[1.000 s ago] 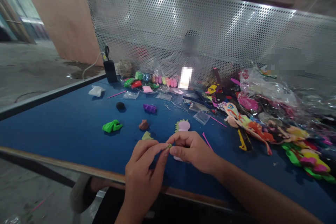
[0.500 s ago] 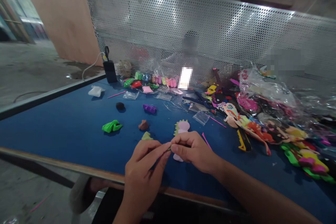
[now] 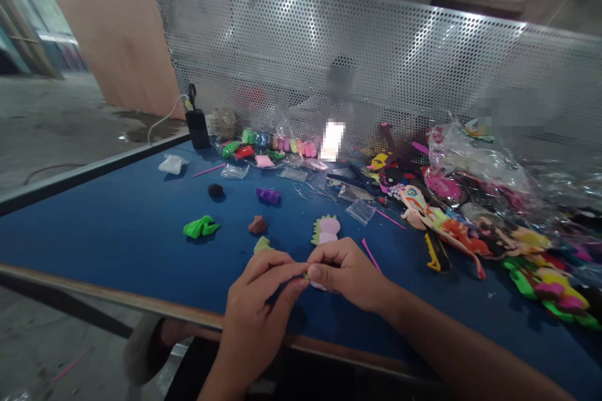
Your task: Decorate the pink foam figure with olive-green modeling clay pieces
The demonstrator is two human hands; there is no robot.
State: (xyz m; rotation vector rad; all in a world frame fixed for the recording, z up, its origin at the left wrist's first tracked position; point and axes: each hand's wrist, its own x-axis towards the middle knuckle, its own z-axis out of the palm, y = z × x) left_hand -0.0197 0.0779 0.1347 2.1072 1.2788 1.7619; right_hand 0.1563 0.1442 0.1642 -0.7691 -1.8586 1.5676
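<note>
My left hand point(image 3: 266, 291) and my right hand point(image 3: 345, 272) meet fingertip to fingertip over the near part of the table. Between them they pinch a small piece of olive-green clay point(image 3: 306, 276), mostly hidden by the fingers. Just behind my right hand lies a lilac clay figure point(image 3: 328, 227) with light green spikes down its left side; its lower part is covered by the hand. Beyond my left hand sits a lump of light green clay point(image 3: 262, 244), partly hidden. Further off are a brown clay lump point(image 3: 257, 224) and a bright green one point(image 3: 200, 227).
On the blue table point(image 3: 122, 232) lie purple clay point(image 3: 268, 195), black clay point(image 3: 216, 190) and a pink stick point(image 3: 371, 254). A yellow-and-black cutter point(image 3: 437, 252) rests at right beside a heap of coloured clay pieces point(image 3: 470, 232). A perforated metal panel point(image 3: 263, 31) stands behind.
Both hands stay close together, with fingers shifting slightly around the small clay piece, a little more of which shows now. The other things on the table have not moved.
</note>
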